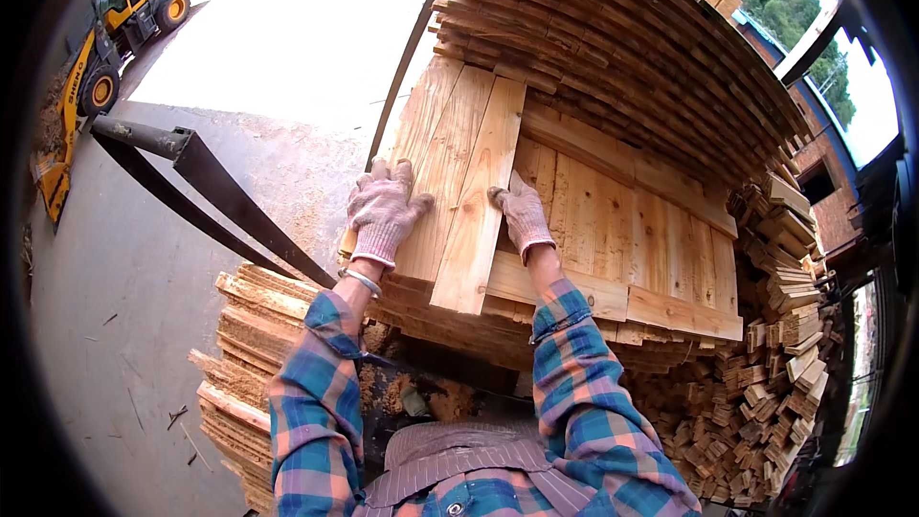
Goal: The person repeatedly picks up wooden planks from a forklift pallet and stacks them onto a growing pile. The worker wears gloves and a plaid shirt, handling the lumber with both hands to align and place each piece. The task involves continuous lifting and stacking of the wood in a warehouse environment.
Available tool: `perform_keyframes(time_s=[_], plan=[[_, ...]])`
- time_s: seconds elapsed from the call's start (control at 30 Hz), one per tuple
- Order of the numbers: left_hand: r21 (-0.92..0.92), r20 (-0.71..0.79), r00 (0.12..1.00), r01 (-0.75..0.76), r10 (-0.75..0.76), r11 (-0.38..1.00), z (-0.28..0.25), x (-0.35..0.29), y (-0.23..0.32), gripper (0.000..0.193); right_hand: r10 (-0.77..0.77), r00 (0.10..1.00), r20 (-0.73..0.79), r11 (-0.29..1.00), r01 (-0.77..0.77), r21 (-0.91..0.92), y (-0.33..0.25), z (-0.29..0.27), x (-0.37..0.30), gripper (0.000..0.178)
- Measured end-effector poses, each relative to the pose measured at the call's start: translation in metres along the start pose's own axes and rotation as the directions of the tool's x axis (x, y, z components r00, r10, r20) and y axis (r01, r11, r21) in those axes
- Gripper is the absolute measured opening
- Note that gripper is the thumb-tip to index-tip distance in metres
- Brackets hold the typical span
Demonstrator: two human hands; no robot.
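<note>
Three pale wooden planks lie side by side, lengthwise away from me, on top of a lumber stack. My left hand (386,211), in a knitted work glove, lies with fingers spread on the leftmost plank (421,115), near its left edge. The rightmost plank (483,196) sticks out nearer to me than its neighbours. My right hand (522,211), also gloved, grips its right edge with the thumb on top; the other fingers are partly hidden. Right of it, a lower layer of boards (603,220) shows between two crosswise strips (684,311).
A tall pile of boards (613,29) rises behind the stack. Rough slabs (249,354) are piled at lower left beside a black metal frame (230,191). Many offcuts (756,373) heap up at right. A yellow wheel loader (124,19) stands far left on concrete.
</note>
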State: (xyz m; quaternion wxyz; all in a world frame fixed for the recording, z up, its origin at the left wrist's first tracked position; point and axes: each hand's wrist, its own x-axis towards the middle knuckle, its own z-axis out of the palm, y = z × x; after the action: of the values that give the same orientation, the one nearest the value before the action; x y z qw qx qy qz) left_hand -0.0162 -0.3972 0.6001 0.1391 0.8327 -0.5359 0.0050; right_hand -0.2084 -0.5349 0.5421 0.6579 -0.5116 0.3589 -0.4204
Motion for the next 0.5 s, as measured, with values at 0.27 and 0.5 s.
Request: perform_keyframes(time_s=[0.27, 0.5], plan=[[-0.060, 0.100, 0.994, 0.050, -0.043, 0.997, -0.013, -0.001, 0.001, 0.073, -0.004, 0.998, 0.067, 0.976, 0.018, -0.218, -0.012, -0.007, 0.018, 0.040], [-0.146, 0.013, 0.992, 0.123, -0.122, 0.982, -0.001, -0.017, -0.011, 0.071, -0.013, 0.953, 0.303, 0.293, 0.293, -0.910, -0.023, -0.020, 0.043, 0.042]])
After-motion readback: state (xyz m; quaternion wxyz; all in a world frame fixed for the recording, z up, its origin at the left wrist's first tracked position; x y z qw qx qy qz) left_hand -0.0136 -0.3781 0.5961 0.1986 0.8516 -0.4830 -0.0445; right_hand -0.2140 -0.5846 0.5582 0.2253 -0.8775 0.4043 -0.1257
